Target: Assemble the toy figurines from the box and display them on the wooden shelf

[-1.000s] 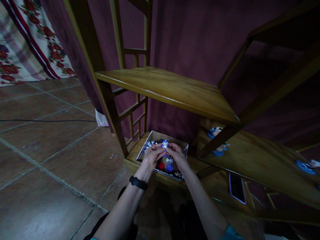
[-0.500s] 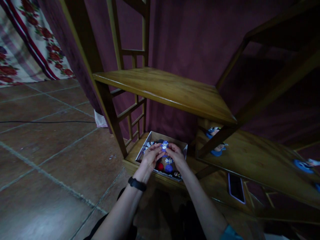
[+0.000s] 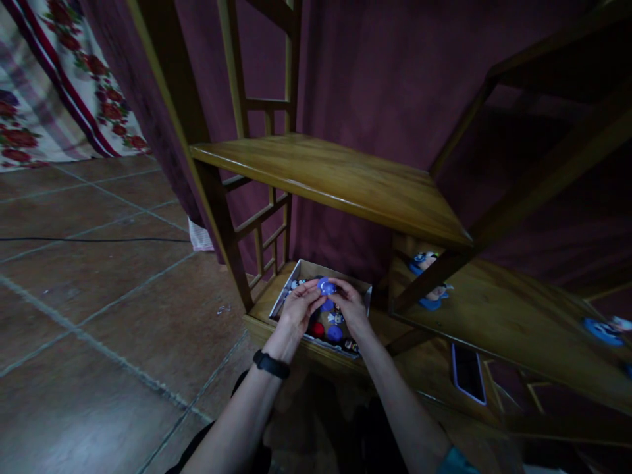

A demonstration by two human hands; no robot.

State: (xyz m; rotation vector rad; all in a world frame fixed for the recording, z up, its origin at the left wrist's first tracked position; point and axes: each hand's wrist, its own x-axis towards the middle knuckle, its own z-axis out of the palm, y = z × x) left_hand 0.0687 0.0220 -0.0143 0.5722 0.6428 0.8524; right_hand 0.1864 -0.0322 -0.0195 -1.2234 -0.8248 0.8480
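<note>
Both hands are closed on a small blue figurine above an open cardboard box. My left hand pinches it from the left, and my right hand from the right; a black band circles the left wrist. Fine details of the figurine are too small to make out. Below the hands in the box lie a red round piece, a blue round piece and a blue-and-white figurine. More small figures sit at the box's left side, partly hidden by my left hand.
The box stands on the low shelf of a wooden rack, under a wooden shelf board. Blue-based figures stand on the right-hand shelf. A phone lies lower right. A black cable crosses the tiled floor.
The figurine has turned between my fingers: its white-and-blue front showed before, and now mostly blue shows. My hands stay over the box. The view has shifted slightly.
</note>
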